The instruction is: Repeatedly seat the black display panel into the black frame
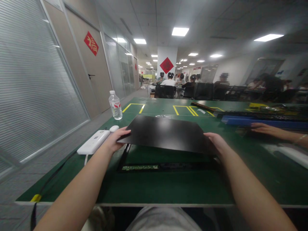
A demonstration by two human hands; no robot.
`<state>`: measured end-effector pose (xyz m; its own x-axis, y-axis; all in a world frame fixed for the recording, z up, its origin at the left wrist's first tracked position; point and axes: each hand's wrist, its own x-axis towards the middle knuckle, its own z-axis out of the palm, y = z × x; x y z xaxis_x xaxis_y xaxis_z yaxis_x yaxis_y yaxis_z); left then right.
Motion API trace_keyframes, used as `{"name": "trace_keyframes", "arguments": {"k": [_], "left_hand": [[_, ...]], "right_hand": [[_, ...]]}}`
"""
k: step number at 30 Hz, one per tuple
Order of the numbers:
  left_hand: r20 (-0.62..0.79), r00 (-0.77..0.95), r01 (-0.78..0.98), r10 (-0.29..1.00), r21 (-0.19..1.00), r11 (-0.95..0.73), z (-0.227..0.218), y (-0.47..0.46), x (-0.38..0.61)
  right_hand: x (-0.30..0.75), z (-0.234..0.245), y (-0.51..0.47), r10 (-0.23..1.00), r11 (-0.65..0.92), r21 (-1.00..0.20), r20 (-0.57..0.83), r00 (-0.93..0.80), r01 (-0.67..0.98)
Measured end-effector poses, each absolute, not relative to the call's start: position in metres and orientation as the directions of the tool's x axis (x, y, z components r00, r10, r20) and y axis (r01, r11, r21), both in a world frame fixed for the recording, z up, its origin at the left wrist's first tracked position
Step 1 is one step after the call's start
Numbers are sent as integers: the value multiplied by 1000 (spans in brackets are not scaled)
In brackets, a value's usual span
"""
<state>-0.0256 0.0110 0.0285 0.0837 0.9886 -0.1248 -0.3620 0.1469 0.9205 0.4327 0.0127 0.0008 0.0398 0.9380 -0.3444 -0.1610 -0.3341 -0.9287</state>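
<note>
My left hand [117, 139] grips the left edge of a flat black panel [166, 131], thumb on top and fingers underneath. On the opposite edge my right hand [216, 142] is closed round the panel, its fingers partly hidden. The panel is held tilted a little above the table. Beneath it lies a black rectangular frame [187, 166] with a strip of green circuit board [139, 167] along its near side. The panel covers the far part of that frame.
A water bottle [115, 106], a white power strip [93, 142] and a small white mouse-like object [114, 128] stand at the left of the green table [168, 189]. At right, another person's hand [267, 129] is near a blue bar [255, 121]. Yellow tape [176, 110] marks the far side.
</note>
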Motion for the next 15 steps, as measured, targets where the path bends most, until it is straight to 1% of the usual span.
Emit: {"name": "trace_keyframes", "arguments": {"k": [2, 3, 8, 13, 15], "left_hand": [[-84, 94, -330, 992, 938, 111, 31, 6, -25], [-73, 89, -314, 993, 944, 97, 32, 3, -24], [-65, 44, -259, 997, 963, 74, 35, -6, -20], [-47, 37, -252, 998, 966, 54, 35, -7, -18], [-43, 30, -249, 999, 967, 49, 34, -6, -18]], "right_hand": [[433, -2, 15, 907, -409, -893, -420, 20, -188], [433, -2, 15, 901, -420, -885, -433, 24, -203], [435, -3, 17, 924, -359, -917, -375, 69, -175], [437, -2, 16, 920, -304, -948, -319, 229, -100], [437, -1, 15, 916, -299, -952, -306, 258, -68]]}}
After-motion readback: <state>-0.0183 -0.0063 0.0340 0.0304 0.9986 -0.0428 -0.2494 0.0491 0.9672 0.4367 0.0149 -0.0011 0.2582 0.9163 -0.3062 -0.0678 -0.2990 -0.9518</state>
